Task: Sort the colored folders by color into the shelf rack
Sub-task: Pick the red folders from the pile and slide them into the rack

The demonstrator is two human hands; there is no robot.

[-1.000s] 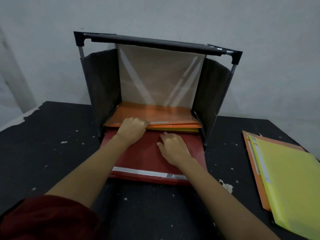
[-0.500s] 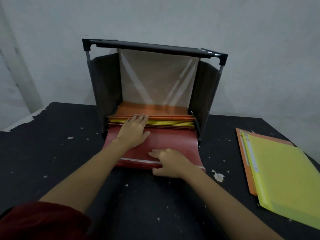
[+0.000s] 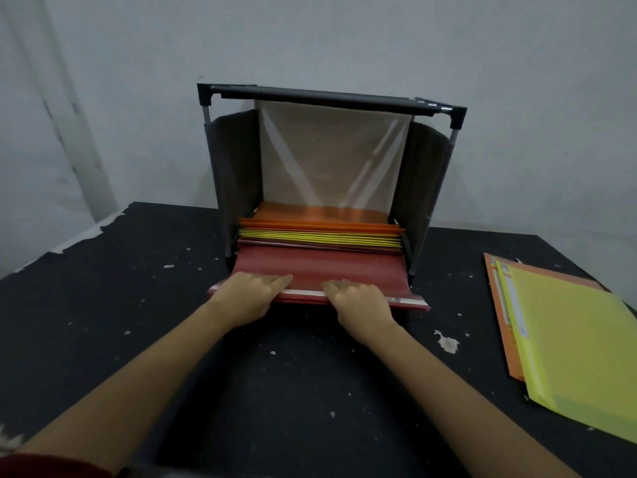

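— Though lodged at the back in the lowest level of the shelf rack (image 3: 320,96), centre of frame, droop forward onto the bench (image 3: 103,305): red folders (image 3: 317,270), several in a stack, front edge out past the posts. Layered above them in the rack, yellow folders (image 3: 320,238), then orange folders (image 3: 320,215).

— And the hold?

— Right grip (image 3: 358,301) curled narrow over the near edge with the white strip, holding the stack. Left grip (image 3: 248,298) beside it on the same edge, fingers (image 3: 275,281) laid flatter across the top. Thumb hidden, so cannot tell whether pinching or only pressing.

— Likely to handle how?

— Probably light, thin and floppy, with the sag plain to see between rack and bench. Slick-looking covers too, so apt to fan out or slide over one another. Hardly fragile, though prone to creasing at the corners.

— Best place to take hold?

— Along that stiffened front edge, either side of the middle, much as now. Perhaps wider apart, to stop the bowing. Then lift level and push straight in, keeping the stack squared.

— Anything left outside?

— At the right edge of frame, a loose yellow folder (image 3: 579,357) lying on a loose orange folder (image 3: 496,305), well apart from the rack. Not yet sorted.
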